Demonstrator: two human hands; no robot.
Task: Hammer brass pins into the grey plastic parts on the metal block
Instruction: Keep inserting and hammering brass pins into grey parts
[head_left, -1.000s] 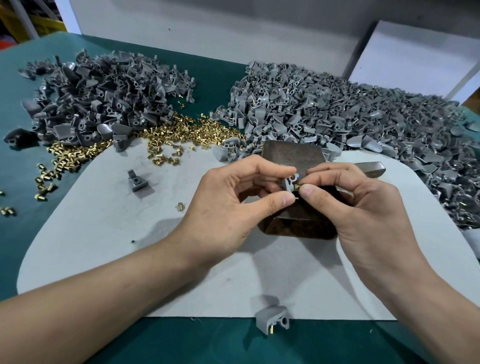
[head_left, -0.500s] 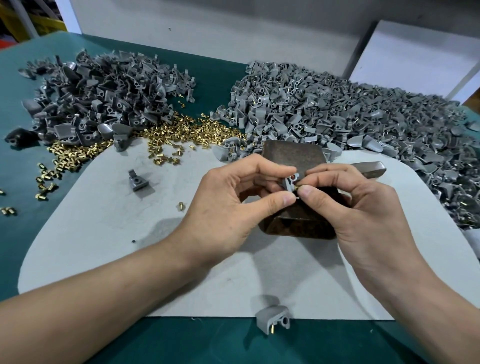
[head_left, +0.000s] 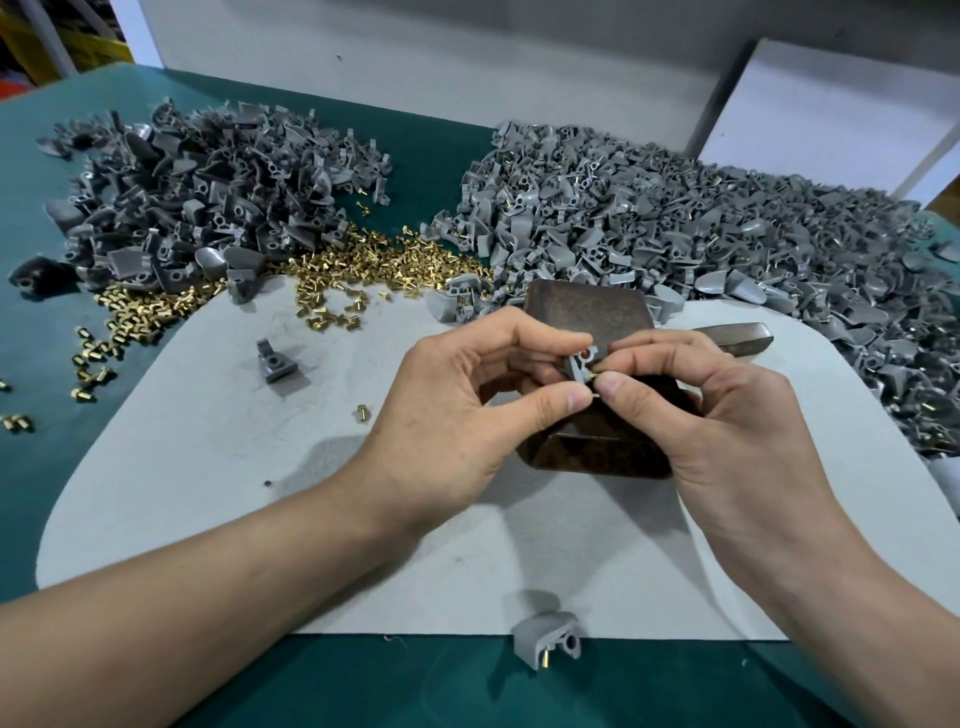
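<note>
My left hand (head_left: 467, 395) pinches a small grey plastic part (head_left: 581, 364) between thumb and fingers, just above the brown metal block (head_left: 582, 306). My right hand (head_left: 711, 415) pinches a brass pin (head_left: 594, 373) at the part's lower end, thumb tip against it. The two thumbs nearly touch. A metal hammer head (head_left: 743, 335) pokes out from behind my right hand; its handle is hidden. The block stands on a pale grey mat (head_left: 208, 467).
A dark grey parts pile (head_left: 197, 208) lies at the far left and a bigger lighter pile (head_left: 701, 234) at the far right. Loose brass pins (head_left: 363, 260) spread between them. Single parts lie on the mat (head_left: 275, 358) and at its front edge (head_left: 545, 644). One stray pin (head_left: 361, 413).
</note>
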